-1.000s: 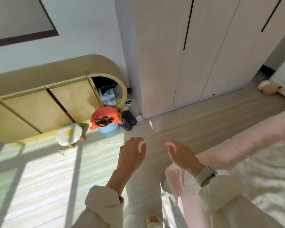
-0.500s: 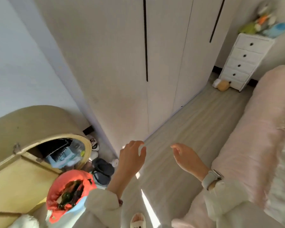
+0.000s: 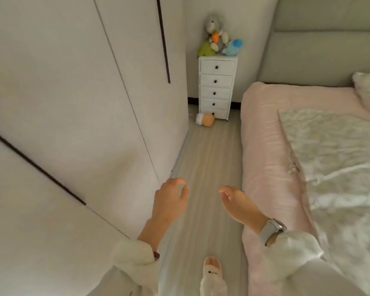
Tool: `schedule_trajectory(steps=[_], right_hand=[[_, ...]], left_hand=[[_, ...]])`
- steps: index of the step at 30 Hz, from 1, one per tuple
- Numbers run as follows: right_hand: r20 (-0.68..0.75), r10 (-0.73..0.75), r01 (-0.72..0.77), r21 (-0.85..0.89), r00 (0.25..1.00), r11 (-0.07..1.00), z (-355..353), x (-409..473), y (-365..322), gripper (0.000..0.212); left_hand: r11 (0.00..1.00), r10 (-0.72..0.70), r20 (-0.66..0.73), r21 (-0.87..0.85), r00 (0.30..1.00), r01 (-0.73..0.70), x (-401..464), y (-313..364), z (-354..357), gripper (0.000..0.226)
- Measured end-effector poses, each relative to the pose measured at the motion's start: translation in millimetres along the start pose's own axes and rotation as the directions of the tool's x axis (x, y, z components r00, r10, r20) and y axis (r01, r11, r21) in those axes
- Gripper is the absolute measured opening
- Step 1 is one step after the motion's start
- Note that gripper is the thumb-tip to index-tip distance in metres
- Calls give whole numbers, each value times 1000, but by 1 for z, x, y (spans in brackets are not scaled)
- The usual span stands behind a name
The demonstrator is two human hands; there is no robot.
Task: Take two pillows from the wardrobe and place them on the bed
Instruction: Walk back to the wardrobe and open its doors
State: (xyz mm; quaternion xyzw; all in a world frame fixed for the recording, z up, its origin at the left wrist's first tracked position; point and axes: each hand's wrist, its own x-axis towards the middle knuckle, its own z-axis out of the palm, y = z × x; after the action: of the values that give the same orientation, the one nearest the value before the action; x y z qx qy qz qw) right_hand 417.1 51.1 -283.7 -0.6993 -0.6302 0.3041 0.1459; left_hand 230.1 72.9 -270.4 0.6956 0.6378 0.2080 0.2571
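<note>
Pillows hidden, presumably behind closed white panelled wardrobe (image 3: 77,99) doors. Left hand (image 3: 169,201) beside wardrobe, right hand (image 3: 237,206) further off; both loosely spread, empty. Best grip dark door-edge groove (image 3: 163,39), pull squarely.

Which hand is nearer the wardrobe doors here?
Left. The left hand hovers empty beside the closed wardrobe; the right hand is across the aisle by the bed.

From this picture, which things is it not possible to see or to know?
1. Head view: inside of the wardrobe, and any pillows there; its closed doors hide it.
2. Head view: the bed and the white pillow on it are cut by the right edge.
3. Head view: drawer contents; the drawers are shut.
4. Head view: the plush toys are too small to identify.
</note>
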Motion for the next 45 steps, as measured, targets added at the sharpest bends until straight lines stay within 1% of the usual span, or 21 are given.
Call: schedule_trajectory(steps=[2,5,8,11,12,15,19,21,22,24,25,27,28,30,32,34,36,38,40,43,45], right_hand=[[-6,-6,5,-23,1000,1000,-28,56,-1,25],[-68,-23,23,2,997,1000,-72,133,-8,25],[-86,-52,53,4,995,999,-111,211,-19,21],[-106,-101,100,-11,989,995,-138,271,-29,34],[-109,-106,106,-11,988,994,-146,296,-32,35],[-129,-133,130,-35,983,991,-176,380,-46,27],[-219,-232,229,-41,948,973,-237,499,-94,28],[-266,-313,313,-47,912,949,-269,552,-126,27],[-293,-364,365,-54,884,930,-285,578,-143,25],[-353,-454,469,-47,818,882,-317,625,-178,25],[-382,-498,523,-44,779,851,-333,648,-196,24],[-439,-570,612,-57,694,789,-359,691,-231,29],[-480,-605,658,-73,635,749,-372,710,-250,32],[-570,-672,754,-134,472,643,-393,742,-289,37],[-624,-728,836,-210,285,508,-410,766,-329,43],[-647,-757,889,-288,94,357,-424,786,-365,44],[-626,-778,912,-345,-48,221,-432,802,-392,45],[-582,-799,915,-387,-151,110,-433,818,-410,47],[-548,-809,908,-417,-214,42,-428,833,-418,49],[-522,-812,895,-447,-260,1,-419,847,-421,51],[-518,-811,889,-458,-270,-3,-419,848,-422,53]], left_hand=[[999,34,-12,5,999,-34,65,19,-1,24],[996,90,-30,3,996,-90,156,49,-9,25],[991,130,-72,12,989,-130,243,68,-17,27],[988,153,-112,33,982,-151,313,79,-27,27],[987,163,-125,36,979,-159,341,83,-31,27],[981,194,-203,60,960,-186,434,95,-50,26],[972,233,-373,125,898,-200,564,123,-106,29],[965,258,-476,164,841,-203,619,141,-144,31],[961,273,-534,184,800,-205,644,151,-164,31],[948,316,-644,247,697,-202,686,170,-202,31],[935,351,-690,293,633,-199,705,179,-219,30],[894,443,-751,408,489,-183,732,193,-246,28],[871,485,-770,466,415,-154,744,199,-258,28],[826,555,-784,559,278,-72,762,207,-279,26],[774,624,-767,633,150,15,775,213,-297,25],[728,677,-735,675,35,120,784,217,-312,26],[707,696,-715,669,-63,229,790,220,-323,30],[723,669,-734,607,-116,330,792,223,-326,38],[735,620,-774,516,-128,441,793,226,-321,46],[733,502,-851,325,-152,598,791,230,-310,51],[700,450,-878,233,-163,675,789,234,-303,41]])
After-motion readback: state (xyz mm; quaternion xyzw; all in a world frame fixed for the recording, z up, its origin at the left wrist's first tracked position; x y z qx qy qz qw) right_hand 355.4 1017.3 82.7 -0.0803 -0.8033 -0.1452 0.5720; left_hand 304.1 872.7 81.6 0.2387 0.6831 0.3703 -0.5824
